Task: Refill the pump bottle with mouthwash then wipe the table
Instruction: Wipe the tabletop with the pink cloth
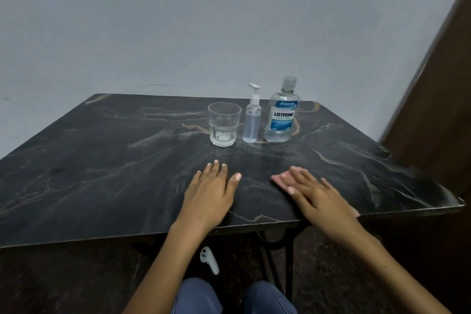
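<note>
A clear pump bottle point(251, 120) with a white pump head stands on the dark marble-patterned table point(102, 160), about two-thirds full of clear liquid. Right of it stands a capped Listerine mouthwash bottle point(282, 115). My left hand point(211, 191) rests flat on the table, fingers spread, holding nothing. My right hand point(316, 194) lies flat on a pink cloth point(279, 179) near the front right edge, pressing it down with spread fingers. The hand hides most of the cloth.
An empty clear glass point(224, 123) stands left of the pump bottle. A grey wall rises behind the table and a brown door point(438, 122) is at the right. A white controller point(209, 260) lies on the floor under the table edge.
</note>
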